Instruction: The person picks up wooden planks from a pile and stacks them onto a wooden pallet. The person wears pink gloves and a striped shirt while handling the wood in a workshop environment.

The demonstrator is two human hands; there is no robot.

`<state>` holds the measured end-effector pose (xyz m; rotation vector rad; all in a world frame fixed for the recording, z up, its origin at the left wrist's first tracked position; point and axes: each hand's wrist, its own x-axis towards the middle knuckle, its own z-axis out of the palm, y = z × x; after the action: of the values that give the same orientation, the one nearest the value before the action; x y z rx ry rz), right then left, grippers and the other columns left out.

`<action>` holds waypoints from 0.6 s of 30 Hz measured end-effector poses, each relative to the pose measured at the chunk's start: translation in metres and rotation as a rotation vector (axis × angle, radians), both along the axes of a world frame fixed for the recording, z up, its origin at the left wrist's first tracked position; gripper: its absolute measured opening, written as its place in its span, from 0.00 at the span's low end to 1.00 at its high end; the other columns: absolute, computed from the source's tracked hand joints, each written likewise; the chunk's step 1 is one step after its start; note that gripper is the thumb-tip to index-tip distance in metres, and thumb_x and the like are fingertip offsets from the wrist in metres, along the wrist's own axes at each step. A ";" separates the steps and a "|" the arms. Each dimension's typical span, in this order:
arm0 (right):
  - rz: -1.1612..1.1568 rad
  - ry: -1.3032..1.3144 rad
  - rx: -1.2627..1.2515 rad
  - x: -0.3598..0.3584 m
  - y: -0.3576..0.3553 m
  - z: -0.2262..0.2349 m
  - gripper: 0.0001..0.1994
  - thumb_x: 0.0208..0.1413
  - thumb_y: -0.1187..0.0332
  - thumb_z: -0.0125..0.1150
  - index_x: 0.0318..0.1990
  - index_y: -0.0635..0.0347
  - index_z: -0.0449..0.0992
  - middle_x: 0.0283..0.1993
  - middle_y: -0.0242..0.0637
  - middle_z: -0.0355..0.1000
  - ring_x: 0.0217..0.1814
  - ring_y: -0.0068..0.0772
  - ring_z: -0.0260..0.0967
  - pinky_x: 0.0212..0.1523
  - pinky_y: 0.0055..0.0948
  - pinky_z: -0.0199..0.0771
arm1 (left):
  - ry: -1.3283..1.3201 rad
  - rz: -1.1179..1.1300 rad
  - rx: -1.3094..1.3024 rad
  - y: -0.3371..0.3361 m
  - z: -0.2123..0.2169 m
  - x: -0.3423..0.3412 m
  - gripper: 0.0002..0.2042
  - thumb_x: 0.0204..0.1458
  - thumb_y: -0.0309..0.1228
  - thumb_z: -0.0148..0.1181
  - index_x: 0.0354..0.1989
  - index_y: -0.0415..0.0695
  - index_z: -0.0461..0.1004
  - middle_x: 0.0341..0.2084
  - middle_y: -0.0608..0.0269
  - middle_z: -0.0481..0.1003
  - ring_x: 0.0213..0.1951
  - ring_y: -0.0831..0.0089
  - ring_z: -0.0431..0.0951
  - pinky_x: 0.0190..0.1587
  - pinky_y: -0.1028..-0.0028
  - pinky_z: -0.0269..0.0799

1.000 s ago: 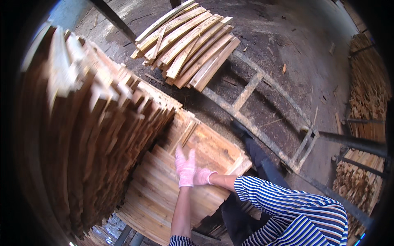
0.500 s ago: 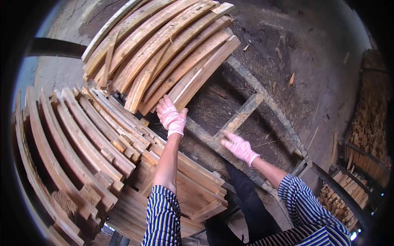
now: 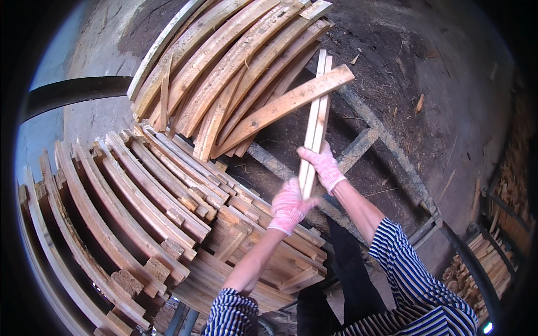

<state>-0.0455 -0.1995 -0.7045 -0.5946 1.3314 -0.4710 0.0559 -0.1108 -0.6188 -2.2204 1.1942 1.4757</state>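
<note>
Two pale wooden strips (image 3: 315, 126), side by side, are held up by both my hands in pink-and-white gloves. My right hand (image 3: 325, 166) is closed round their lower part. At their near end my left hand (image 3: 290, 206), slightly blurred, is closed on the strips, its thumb to the right. Just beyond, a loose wooden board (image 3: 291, 103) slants across the right side of a stack of boards (image 3: 224, 61); the strips pass in front of it.
A second stack of stood-up boards (image 3: 123, 185) fills the left. Lower boards (image 3: 269, 252) lie before me. A dusty metal frame (image 3: 386, 140) runs over the debris-strewn floor at right. Bundled wood pieces (image 3: 473, 266) stand at far right. A dark curved bar (image 3: 84, 92) is at upper left.
My left hand has left the stack's edge and come nearer. My right hand has moved up, and both now hold two strips. One board on the stack has swung to a slant.
</note>
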 end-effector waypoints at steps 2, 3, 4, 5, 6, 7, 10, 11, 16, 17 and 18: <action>0.011 -0.011 0.085 -0.019 0.003 0.008 0.43 0.46 0.65 0.81 0.66 0.65 0.58 0.51 0.43 0.73 0.50 0.38 0.74 0.51 0.35 0.79 | 0.127 -0.291 -0.135 -0.006 0.000 0.025 0.36 0.46 0.51 0.74 0.58 0.43 0.68 0.47 0.49 0.76 0.42 0.56 0.80 0.47 0.62 0.81; 0.003 -0.076 0.096 -0.013 0.001 0.018 0.41 0.47 0.65 0.80 0.65 0.65 0.60 0.51 0.42 0.73 0.49 0.37 0.74 0.50 0.34 0.79 | 0.026 -0.191 -0.667 0.007 -0.009 0.050 0.36 0.49 0.50 0.71 0.62 0.43 0.67 0.46 0.50 0.77 0.43 0.54 0.79 0.50 0.61 0.80; -0.021 -0.110 0.106 -0.020 -0.003 0.020 0.39 0.48 0.65 0.80 0.64 0.64 0.62 0.50 0.41 0.73 0.49 0.35 0.74 0.50 0.34 0.79 | -0.034 -0.009 -0.807 -0.022 -0.009 0.058 0.38 0.49 0.48 0.71 0.65 0.43 0.65 0.50 0.48 0.75 0.48 0.53 0.77 0.53 0.58 0.78; -0.034 -0.160 0.121 -0.018 -0.003 0.025 0.36 0.49 0.65 0.79 0.62 0.64 0.64 0.49 0.40 0.73 0.48 0.34 0.73 0.49 0.34 0.78 | -0.308 -0.120 -0.866 -0.042 -0.019 0.074 0.41 0.51 0.47 0.69 0.71 0.43 0.59 0.61 0.45 0.69 0.61 0.49 0.70 0.64 0.55 0.68; -0.047 -0.215 0.135 -0.016 -0.006 0.030 0.34 0.49 0.65 0.79 0.61 0.63 0.66 0.48 0.39 0.74 0.48 0.32 0.73 0.48 0.33 0.78 | -0.373 -0.160 -0.807 -0.072 -0.018 0.085 0.43 0.52 0.46 0.68 0.74 0.43 0.54 0.69 0.43 0.60 0.71 0.47 0.58 0.72 0.53 0.55; -0.083 -0.220 0.175 -0.016 -0.009 0.033 0.31 0.51 0.66 0.78 0.60 0.61 0.67 0.45 0.36 0.74 0.44 0.29 0.73 0.44 0.31 0.78 | -0.303 -0.201 -0.719 -0.103 -0.019 0.096 0.47 0.52 0.45 0.69 0.76 0.45 0.48 0.72 0.43 0.57 0.74 0.46 0.51 0.76 0.53 0.45; -0.083 -0.415 0.329 -0.019 -0.014 0.060 0.24 0.52 0.65 0.76 0.51 0.58 0.67 0.37 0.35 0.72 0.31 0.31 0.73 0.31 0.34 0.80 | -0.451 -0.429 -0.566 -0.137 -0.034 0.120 0.41 0.51 0.48 0.67 0.73 0.49 0.57 0.65 0.49 0.67 0.66 0.53 0.67 0.67 0.51 0.57; -0.084 -0.451 0.347 -0.032 -0.014 0.066 0.25 0.52 0.65 0.76 0.50 0.57 0.66 0.36 0.36 0.72 0.31 0.32 0.74 0.31 0.36 0.81 | -0.441 -0.415 -0.534 -0.140 -0.035 0.112 0.40 0.51 0.49 0.66 0.71 0.49 0.60 0.63 0.50 0.69 0.63 0.54 0.69 0.64 0.51 0.59; -0.008 -0.368 0.350 -0.090 0.020 0.084 0.36 0.48 0.63 0.79 0.60 0.56 0.60 0.37 0.38 0.71 0.37 0.35 0.76 0.38 0.39 0.85 | -0.381 -0.552 -0.444 -0.155 -0.014 0.100 0.32 0.47 0.56 0.68 0.57 0.49 0.74 0.49 0.53 0.77 0.54 0.56 0.75 0.59 0.53 0.61; -0.011 -0.362 0.326 -0.094 0.032 0.092 0.37 0.49 0.64 0.79 0.62 0.55 0.60 0.39 0.37 0.72 0.38 0.34 0.76 0.38 0.38 0.85 | -0.325 -0.583 -0.354 -0.150 -0.005 0.100 0.33 0.44 0.58 0.70 0.54 0.49 0.75 0.47 0.53 0.77 0.53 0.57 0.76 0.60 0.56 0.61; -0.005 -0.367 0.306 -0.091 0.044 0.107 0.38 0.49 0.64 0.78 0.64 0.54 0.60 0.41 0.37 0.72 0.40 0.34 0.76 0.39 0.38 0.85 | -0.225 -0.585 -0.344 -0.137 0.003 0.107 0.34 0.43 0.55 0.73 0.54 0.46 0.75 0.45 0.51 0.78 0.51 0.58 0.77 0.57 0.58 0.67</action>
<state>-0.1368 -0.1558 -0.5980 -0.2356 1.0271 -0.3506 0.1630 -0.2480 -0.6161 -1.8958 1.9074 0.8190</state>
